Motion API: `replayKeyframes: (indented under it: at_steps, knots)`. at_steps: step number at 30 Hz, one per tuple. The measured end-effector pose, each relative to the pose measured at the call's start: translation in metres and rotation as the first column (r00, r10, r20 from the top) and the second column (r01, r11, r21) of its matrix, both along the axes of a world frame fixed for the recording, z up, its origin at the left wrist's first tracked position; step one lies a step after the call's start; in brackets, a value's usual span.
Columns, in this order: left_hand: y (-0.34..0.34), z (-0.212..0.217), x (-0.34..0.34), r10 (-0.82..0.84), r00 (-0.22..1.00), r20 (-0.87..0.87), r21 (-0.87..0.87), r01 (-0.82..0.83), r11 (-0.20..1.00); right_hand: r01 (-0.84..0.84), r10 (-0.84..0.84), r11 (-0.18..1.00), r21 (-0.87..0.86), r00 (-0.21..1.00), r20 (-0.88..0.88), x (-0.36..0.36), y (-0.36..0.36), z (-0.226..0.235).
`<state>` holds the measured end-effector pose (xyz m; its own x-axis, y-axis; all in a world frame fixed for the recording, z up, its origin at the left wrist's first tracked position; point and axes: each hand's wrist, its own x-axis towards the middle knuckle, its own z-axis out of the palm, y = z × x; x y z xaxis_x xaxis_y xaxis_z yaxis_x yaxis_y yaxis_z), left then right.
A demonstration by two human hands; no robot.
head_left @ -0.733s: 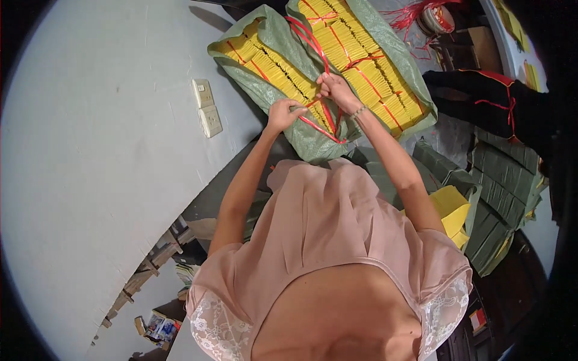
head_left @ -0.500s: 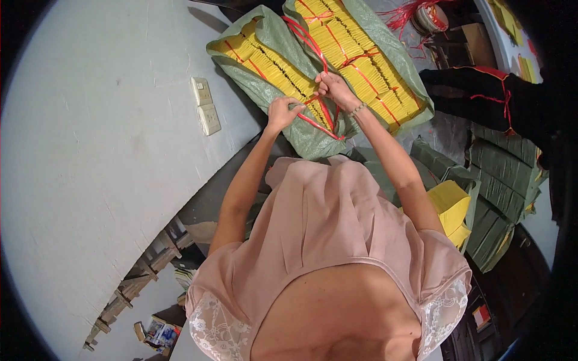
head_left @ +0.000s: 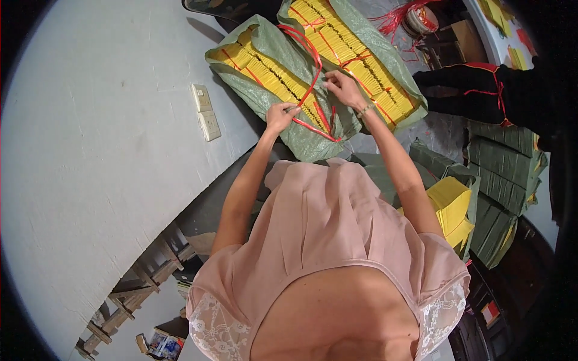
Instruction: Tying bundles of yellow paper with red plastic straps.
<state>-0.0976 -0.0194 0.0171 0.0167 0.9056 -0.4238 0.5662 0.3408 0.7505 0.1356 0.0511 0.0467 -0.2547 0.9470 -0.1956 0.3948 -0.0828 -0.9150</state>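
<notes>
Two green woven sacks stand side by side, both packed with yellow paper bundles tied with red string. At the near corner of the left sack (head_left: 265,96), my left hand (head_left: 280,118) pinches a red plastic cord (head_left: 309,90). The cord loops up across the gap between the sacks, and another length runs from my fingers along the sack's near edge. My right hand (head_left: 345,91), with a beaded bracelet at the wrist, hovers by the near left side of the right sack (head_left: 415,99). Its fingers are loosely bent and apart, off the cord.
A white wall (head_left: 108,138) with switch sockets (head_left: 206,112) rises on the left. Full green sacks (head_left: 500,162) and a yellow bundle (head_left: 448,207) lie at the right. Another person's dark-clothed legs (head_left: 451,90) show at far right, near a basket (head_left: 421,19) with red string.
My right hand has let go of the red cord and shifted slightly right. The cord's upper loop now runs down to my left hand, which stays by the sack's corner.
</notes>
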Motion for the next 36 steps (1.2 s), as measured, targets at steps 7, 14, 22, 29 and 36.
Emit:
replayKeyframes:
  at_steps: [7, 14, 22, 29, 36]
  knots:
    - [-0.002, -0.013, -0.003, 0.049, 0.995, 0.09, 0.018, -0.051, 0.999, -0.044, -0.015, 0.993, 0.113, 0.882, 0.472, -0.03, -0.041, 0.012]
    - [-0.001, -0.01, 0.005, 0.065, 0.994, 0.088, 0.05, -0.07, 0.996, -0.099, -0.121, 0.939, 0.33, 0.802, 0.585, -0.064, -0.078, -0.01]
    - [-0.004, -0.018, 0.014, 0.139, 0.988, -0.075, 0.241, -0.117, 0.963, -0.232, -0.147, 0.864, 0.447, 0.733, 0.664, -0.068, -0.086, -0.017]
    - [-0.004, -0.023, 0.013, 0.116, 0.991, -0.066, 0.181, -0.103, 0.978, -0.185, -0.144, 0.875, 0.447, 0.783, 0.606, -0.062, -0.086, -0.018]
    - [-0.006, -0.025, 0.007, 0.105, 0.994, -0.032, 0.095, -0.101, 0.99, 0.172, -0.218, 0.967, 0.186, 0.94, 0.261, -0.059, -0.064, 0.002]
